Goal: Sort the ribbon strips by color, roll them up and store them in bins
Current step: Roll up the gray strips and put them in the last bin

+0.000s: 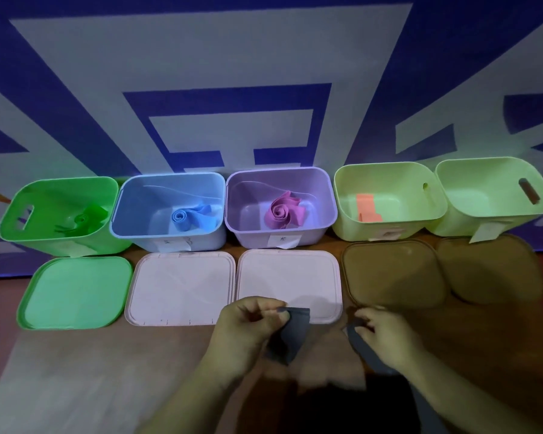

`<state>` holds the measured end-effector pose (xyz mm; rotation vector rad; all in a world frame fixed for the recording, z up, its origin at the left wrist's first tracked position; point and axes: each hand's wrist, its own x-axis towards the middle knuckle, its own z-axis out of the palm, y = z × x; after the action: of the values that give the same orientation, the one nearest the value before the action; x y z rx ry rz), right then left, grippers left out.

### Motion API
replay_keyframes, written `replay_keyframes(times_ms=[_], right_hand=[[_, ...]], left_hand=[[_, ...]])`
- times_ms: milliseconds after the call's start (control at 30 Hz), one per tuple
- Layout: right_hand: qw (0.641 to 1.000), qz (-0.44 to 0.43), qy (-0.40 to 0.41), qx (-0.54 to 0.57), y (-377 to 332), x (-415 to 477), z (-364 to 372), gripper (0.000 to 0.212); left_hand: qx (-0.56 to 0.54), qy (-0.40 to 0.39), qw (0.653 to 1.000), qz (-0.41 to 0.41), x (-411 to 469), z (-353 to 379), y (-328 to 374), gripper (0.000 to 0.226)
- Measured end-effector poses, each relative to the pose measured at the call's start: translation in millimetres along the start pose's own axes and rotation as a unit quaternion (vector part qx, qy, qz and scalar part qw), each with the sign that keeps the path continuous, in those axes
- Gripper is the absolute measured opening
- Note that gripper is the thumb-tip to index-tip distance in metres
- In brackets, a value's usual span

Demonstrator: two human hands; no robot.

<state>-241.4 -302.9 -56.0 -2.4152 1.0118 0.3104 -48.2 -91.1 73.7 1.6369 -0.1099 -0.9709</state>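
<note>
So far, four of the five bins hold something. The green bin [16, 214] has a loose green ribbon [85, 219], the blue bin [145, 195] a blue roll [185, 219], and the purple bin [251, 195] a pink roll [282, 211]. In the first pale green bin [389, 180] an orange strip [367, 208] lies against the wall, and it looks flat rather than rolled. The last pale green bin [483, 183], on the far right, shows nothing inside.

Every bin is open. Their lids lie in a row in front of them: a green lid [76, 292], two pink lids [182, 289], and two brown lids [392, 274].

I have the grey ribbon strip [290, 336] up in front of me, over the near edge of the second pink lid. My left hand [248, 324] pinches one end between thumb and fingers [281, 314]. My right hand [386, 333] has its fingers curled round a grey length that trails down toward my lap. I take it for the same strip, though the stretch between my hands is hidden.

By my reckoning I am on the last colour. The grey is not yet rolled, so what remains is to wind it up, drop it into the empty bin, perhaps tidy the orange and green, and fit the lids.
</note>
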Motion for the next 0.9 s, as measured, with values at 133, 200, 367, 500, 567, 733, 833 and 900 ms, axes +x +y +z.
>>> replay_keyframes(times_ms=[133,200,367,500,567,733,833,900], right_hand=[[1.0,-0.006,0.022,0.002,6,10,14,0.029],[0.999,-0.01,0.045,0.018,7,13,18,0.023],[0.997,-0.023,0.068,0.039,15,16,20,0.022],[0.996,-0.01,0.041,0.081,14,9,10,0.033],[0.994,-0.016,0.013,0.111,9,0,-2,0.034],[0.985,-0.074,-0.007,0.154,-14,-36,-58,0.019],[0.973,-0.123,0.031,0.192,-31,-59,-92,0.02],[0.961,-0.139,0.032,0.238,-44,-74,-113,0.019]], left_hand=[[-0.016,0.003,1.0,-0.004,6,5,-1,0.008],[-0.014,0.007,1.0,-0.004,8,7,-3,0.01],[-0.004,0.021,1.0,0.004,9,13,-5,0.011],[0.004,0.029,0.999,0.014,3,20,1,0.012],[0.007,0.026,0.999,0.023,-3,23,5,0.01],[0.015,0.024,0.998,0.049,-23,27,19,0.01],[0.022,0.015,0.997,0.077,-36,27,32,0.01],[0.016,0.017,0.995,0.097,-46,29,43,0.011]])
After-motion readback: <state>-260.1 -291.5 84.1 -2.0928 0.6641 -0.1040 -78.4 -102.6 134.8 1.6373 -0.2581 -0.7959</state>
